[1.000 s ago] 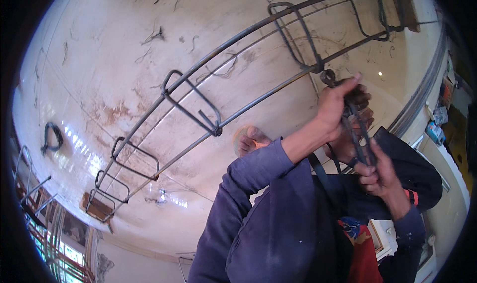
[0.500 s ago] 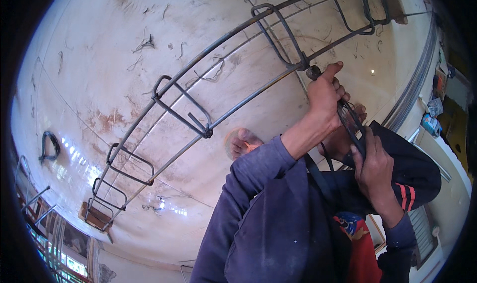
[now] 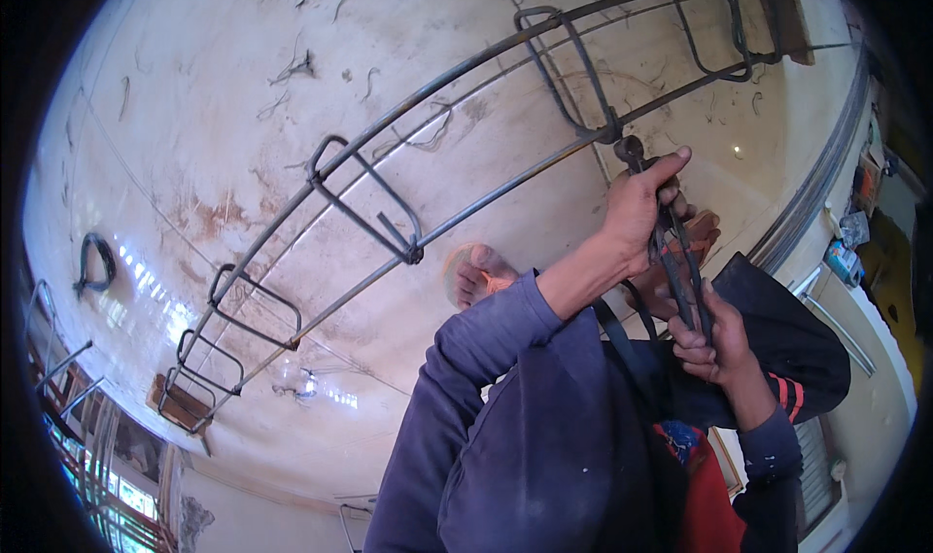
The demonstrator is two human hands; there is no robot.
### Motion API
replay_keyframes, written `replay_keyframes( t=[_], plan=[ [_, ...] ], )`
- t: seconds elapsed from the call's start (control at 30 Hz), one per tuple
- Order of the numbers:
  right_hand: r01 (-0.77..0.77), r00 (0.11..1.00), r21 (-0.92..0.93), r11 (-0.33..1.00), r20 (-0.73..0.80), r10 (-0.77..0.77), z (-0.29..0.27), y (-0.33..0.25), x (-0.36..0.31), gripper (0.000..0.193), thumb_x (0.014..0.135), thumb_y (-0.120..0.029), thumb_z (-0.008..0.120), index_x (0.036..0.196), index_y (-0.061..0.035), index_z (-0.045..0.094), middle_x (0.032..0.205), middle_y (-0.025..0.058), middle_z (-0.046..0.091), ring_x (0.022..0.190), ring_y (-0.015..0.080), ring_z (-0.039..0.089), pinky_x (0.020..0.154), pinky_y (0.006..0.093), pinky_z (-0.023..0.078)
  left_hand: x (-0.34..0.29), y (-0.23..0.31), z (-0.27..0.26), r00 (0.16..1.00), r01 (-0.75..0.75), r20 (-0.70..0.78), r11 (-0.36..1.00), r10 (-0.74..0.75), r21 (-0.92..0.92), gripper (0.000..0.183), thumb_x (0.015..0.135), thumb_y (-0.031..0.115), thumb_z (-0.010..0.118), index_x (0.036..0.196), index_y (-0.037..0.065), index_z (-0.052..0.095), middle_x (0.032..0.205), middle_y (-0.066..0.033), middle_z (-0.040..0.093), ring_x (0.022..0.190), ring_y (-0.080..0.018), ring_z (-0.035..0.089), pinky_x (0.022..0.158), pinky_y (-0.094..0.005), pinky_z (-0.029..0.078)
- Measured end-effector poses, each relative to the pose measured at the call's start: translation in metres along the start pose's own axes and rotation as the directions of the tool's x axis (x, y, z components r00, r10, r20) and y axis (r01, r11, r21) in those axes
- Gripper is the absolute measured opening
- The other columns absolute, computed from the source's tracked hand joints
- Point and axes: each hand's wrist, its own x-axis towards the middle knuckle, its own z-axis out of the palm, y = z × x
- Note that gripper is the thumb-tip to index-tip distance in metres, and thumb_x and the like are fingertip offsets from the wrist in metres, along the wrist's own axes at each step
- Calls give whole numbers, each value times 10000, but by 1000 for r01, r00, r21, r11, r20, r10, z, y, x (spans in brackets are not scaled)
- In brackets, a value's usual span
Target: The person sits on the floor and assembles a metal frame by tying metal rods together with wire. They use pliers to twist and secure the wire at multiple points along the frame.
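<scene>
A pair of dark, long-handled pincers [image 3: 630, 149] has its round head close to a tied joint of a steel rebar cage [image 3: 525, 177]; whether they touch is unclear. My left hand [image 3: 638, 205] is wrapped around the pincers just below the head, thumb pointing up along it. Lower down, the fingers of my right hand [image 3: 721, 342] curl around the handle ends. Long bars form the cage, with bent rectangular stirrups [image 3: 364, 198] fixed across them at intervals. Any wire in the jaws is too small to make out.
Wooden blocks [image 3: 183, 402] support the cage ends. Wire scraps [image 3: 296, 65] and a dark wire coil [image 3: 97, 261] lie on the pale floor. My sandalled foot [image 3: 483, 273] is beside the cage. Long rods [image 3: 812, 189] run along the right, with more metal bars at lower left.
My right hand has gone from lying along the handles with straighter fingers to curling around their ends. The pincers' head shows more fully, and the whole view has shifted slightly.
</scene>
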Motion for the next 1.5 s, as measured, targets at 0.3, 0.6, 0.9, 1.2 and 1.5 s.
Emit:
replay_keyframes(
  t=[0.3,0.6,0.9,1.2,1.5],
  plan=[
    [-327,370,-761,-561,443,-817,36,15,-9,636,798,-253,712,1315,8,448,934,224,588,790,382,614,680,427,502,4,-4,29,969,-120,-227,987,93,-106,122,902,192,609,912,77,570,589,45,381,490,-87,394,535,-284,417],
    [-74,986,-176,982,132,98,-32,-30,10,415,939,-389,559,1104,-10,534,552,-27,350,427,54,314,348,225,261,1,-1,-2,957,-223,-102,915,270,335,243,821,273,717,853,69,588,672,-5,472,551,-137,499,542,-290,454],
    [221,599,-971,-92,209,-773,6,-3,8,466,845,-170,675,1220,39,496,778,130,614,648,257,623,601,368,492,14,-5,10,949,-196,-253,981,190,2,188,804,190,703,800,90,544,631,9,406,495,-115,424,474,-302,412],
    [180,605,-978,-106,195,-772,-14,10,26,439,956,-352,490,1139,44,534,713,132,545,542,256,549,485,363,444,7,1,1,923,-161,-295,945,246,286,248,792,218,723,875,31,585,688,-9,492,588,-122,486,562,-300,427],
    [-54,962,101,993,273,25,-21,14,57,562,982,-519,358,1177,-20,526,601,22,441,385,85,347,335,208,276,-24,14,-48,963,-149,-173,942,208,300,431,859,330,677,1100,-6,556,1045,-120,632,933,-205,618,812,-336,458]
  ],
)
